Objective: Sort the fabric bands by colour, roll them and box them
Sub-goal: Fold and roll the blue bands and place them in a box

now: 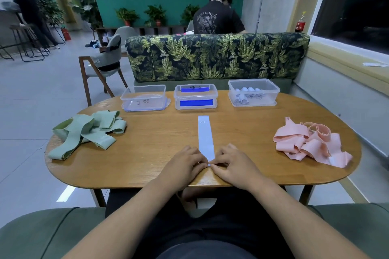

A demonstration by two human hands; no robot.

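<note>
A pale blue fabric band (205, 136) lies flat and straight down the middle of the wooden table (160, 132), pointing away from me. My left hand (185, 164) and my right hand (235, 164) pinch its near end, where a small roll has formed between my fingertips. A heap of green bands (88, 132) lies at the left, a heap of pink bands (311, 145) at the right. Three clear plastic boxes stand at the far edge: the left box (145, 99), the middle box (195, 99) with blue labels, and the right box (253, 93) holding several rolled pale blue bands.
A leaf-patterned sofa back (216, 57) stands behind the table, with a person (219, 17) seated beyond it. A wooden chair (103, 67) stands at the far left. A window ledge (347, 63) runs along the right wall. Another person (29, 10) stands at a counter far left.
</note>
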